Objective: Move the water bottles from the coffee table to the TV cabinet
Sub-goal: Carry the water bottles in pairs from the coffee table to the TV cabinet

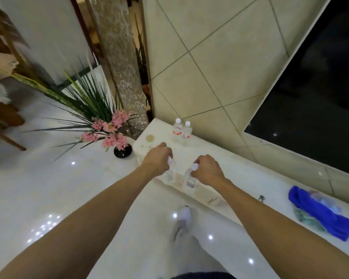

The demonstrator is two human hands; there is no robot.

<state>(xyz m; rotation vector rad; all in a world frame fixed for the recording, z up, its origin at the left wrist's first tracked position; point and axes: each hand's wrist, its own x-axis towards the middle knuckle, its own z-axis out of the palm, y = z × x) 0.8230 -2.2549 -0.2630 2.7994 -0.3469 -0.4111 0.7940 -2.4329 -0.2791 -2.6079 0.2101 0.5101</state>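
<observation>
Two clear water bottles [182, 130] with white caps and red labels stand side by side on the far left end of the white TV cabinet [240, 170], close to the tiled wall. My left hand [157, 160] grips a clear water bottle [170, 174] by its white-capped neck. My right hand [207, 170] holds another clear bottle [189, 181] the same way. Both held bottles hang upright over the cabinet's front edge; whether they touch its top I cannot tell.
A blue cloth [318, 214] lies on the cabinet at the right, with a small dark figure [261, 197] left of it. A black vase of pink flowers [119, 146] stands on the glossy floor left of the cabinet. The dark TV screen [314, 101] hangs above.
</observation>
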